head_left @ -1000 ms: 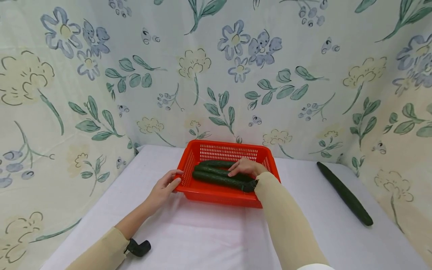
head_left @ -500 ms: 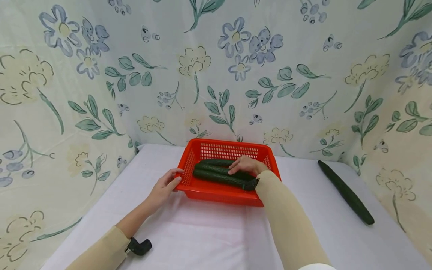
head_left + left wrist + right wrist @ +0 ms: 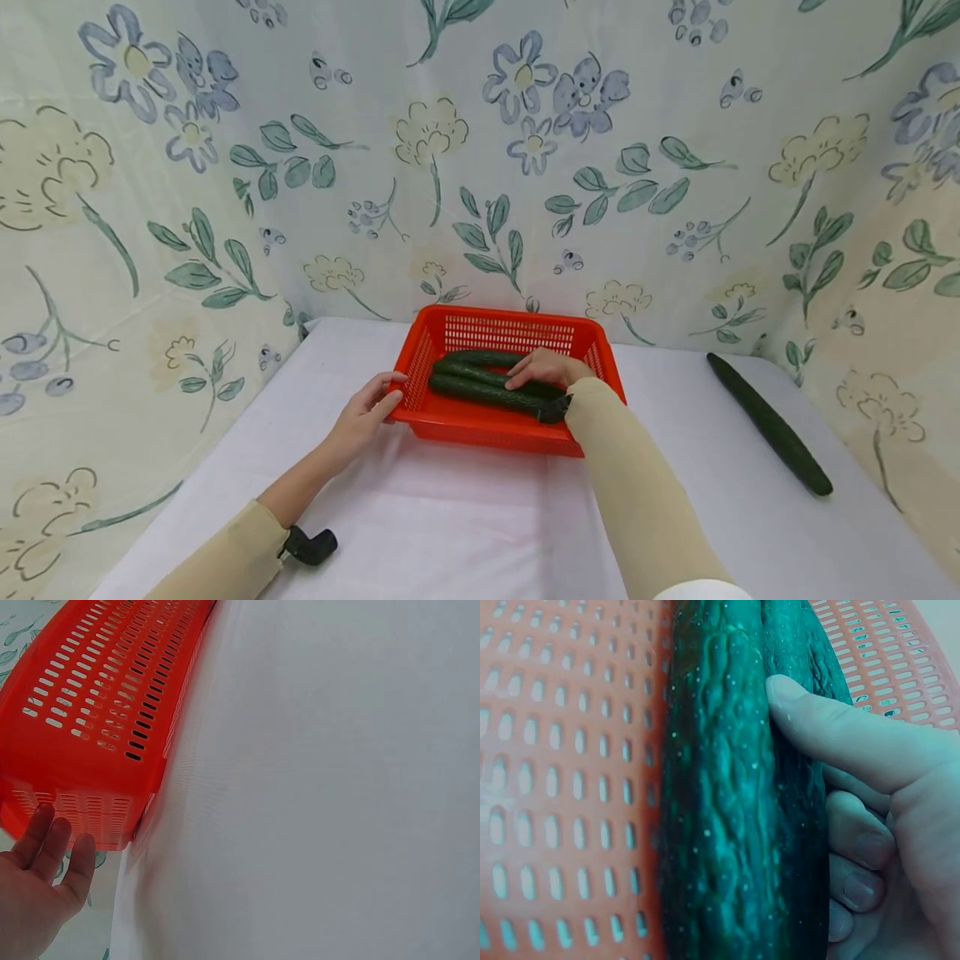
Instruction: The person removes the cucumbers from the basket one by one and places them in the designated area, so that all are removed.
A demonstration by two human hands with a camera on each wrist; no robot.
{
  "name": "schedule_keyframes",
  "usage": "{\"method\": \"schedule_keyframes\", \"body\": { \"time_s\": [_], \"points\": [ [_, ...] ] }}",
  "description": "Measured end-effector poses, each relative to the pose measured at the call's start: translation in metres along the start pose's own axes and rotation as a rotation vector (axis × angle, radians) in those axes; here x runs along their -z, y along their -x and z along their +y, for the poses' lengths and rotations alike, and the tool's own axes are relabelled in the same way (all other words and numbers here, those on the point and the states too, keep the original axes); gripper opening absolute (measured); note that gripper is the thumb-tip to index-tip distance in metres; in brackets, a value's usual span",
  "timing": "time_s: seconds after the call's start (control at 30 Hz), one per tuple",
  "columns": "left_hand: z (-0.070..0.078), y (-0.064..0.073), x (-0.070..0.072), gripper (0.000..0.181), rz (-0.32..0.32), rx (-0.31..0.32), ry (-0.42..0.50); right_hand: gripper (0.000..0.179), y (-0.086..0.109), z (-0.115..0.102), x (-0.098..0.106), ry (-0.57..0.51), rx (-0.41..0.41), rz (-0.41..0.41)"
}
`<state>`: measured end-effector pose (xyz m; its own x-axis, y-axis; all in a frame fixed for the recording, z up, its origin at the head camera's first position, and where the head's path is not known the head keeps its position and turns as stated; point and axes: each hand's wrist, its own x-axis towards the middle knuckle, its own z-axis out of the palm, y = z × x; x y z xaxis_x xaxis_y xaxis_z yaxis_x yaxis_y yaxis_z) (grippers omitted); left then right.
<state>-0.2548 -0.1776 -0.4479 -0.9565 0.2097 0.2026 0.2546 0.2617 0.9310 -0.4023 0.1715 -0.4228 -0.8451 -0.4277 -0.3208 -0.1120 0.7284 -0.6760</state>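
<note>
A red perforated basket (image 3: 487, 437) stands on the white-covered table with several dark green cucumbers lying side by side in it. At its left end, my left hand (image 3: 360, 421) holds the rim; in the left wrist view, the fingers (image 3: 56, 840) lie against the outer wall, and the thumb is hidden there. My right hand (image 3: 549, 369) reaches into the basket and grips the middle cucumber (image 3: 472, 373), thumb on one side and curled fingers on the other. The front cucumber (image 3: 480, 392) lies right beside it, and the back cucumber (image 3: 483, 358) is partly hidden by the hand.
Another cucumber (image 3: 768, 425) lies alone on the table (image 3: 675, 467) to the right. A floral curtain (image 3: 480, 167) hangs behind and along both sides. Black wrist camera mounts (image 3: 311, 546) are on the arms.
The middle cucumber's left end has shifted slightly away from the front one. Both hands keep their places, and the head view has tilted a little.
</note>
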Motion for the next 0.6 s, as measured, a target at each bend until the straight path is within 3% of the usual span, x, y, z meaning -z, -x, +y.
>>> {"method": "schedule_keyframes", "body": {
  "time_s": [0.13, 0.4, 0.6],
  "points": [
    [0.0006, 0.0005, 0.0007, 0.041, -0.008, -0.013, 0.004, 0.043, -0.0005, 0.0012, -0.0004, 0.003, 0.012, 0.005],
    [0.0009, 0.0037, 0.0004, 0.042, 0.000, 0.029, 0.002, 0.038, -0.0009, -0.0001, -0.0031, -0.025, 0.028, 0.007],
    [0.0014, 0.0015, 0.0006, 0.041, -0.010, 0.014, 0.003, 0.037, -0.0005, -0.0018, -0.0008, -0.011, 0.058, 0.028]
  ]
}}
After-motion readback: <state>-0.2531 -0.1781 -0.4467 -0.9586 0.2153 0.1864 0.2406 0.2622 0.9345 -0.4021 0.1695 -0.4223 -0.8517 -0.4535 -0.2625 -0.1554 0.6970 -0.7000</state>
